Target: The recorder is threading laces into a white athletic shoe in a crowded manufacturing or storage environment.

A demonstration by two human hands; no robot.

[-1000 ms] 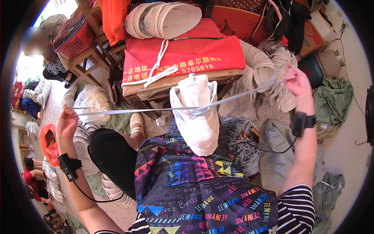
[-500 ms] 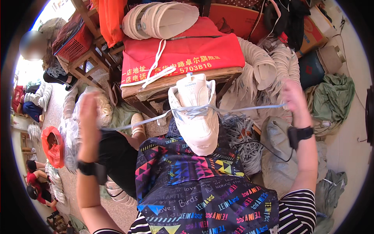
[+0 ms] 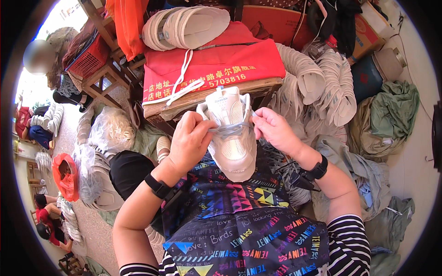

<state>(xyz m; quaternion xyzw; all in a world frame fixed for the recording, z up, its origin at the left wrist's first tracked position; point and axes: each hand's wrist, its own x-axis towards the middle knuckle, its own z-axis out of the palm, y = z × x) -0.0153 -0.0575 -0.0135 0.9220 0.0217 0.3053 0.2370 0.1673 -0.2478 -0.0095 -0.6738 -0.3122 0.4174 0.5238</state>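
Observation:
A white sneaker (image 3: 235, 158) rests toe toward me, between my lap and the edge of the wooden bench. Pale grey shoelace (image 3: 231, 130) crosses its tongue. At the shoe's left edge my left hand (image 3: 189, 139) is closed, thumb and forefinger pinching the lace. My right hand (image 3: 277, 130) pinches at the right edge by the eyelets, seemingly on the other lace end, which its fingers mostly hide. Under the shoe lies my dark apron (image 3: 239, 225) with coloured print.
On the bench a red cloth (image 3: 216, 62) carries a white lace (image 3: 184, 76) and stacked shoe uppers (image 3: 198, 27). More uppers (image 3: 331, 87) and grey laces (image 3: 294, 184) pile up at right. Plastic bags (image 3: 110, 131) lie left. Other people (image 3: 48, 216) sit at far left.
Both hands have come inward from wide apart to the shoe's sides. The lace, earlier stretched taut across to both hands, now lies gathered over the tongue.

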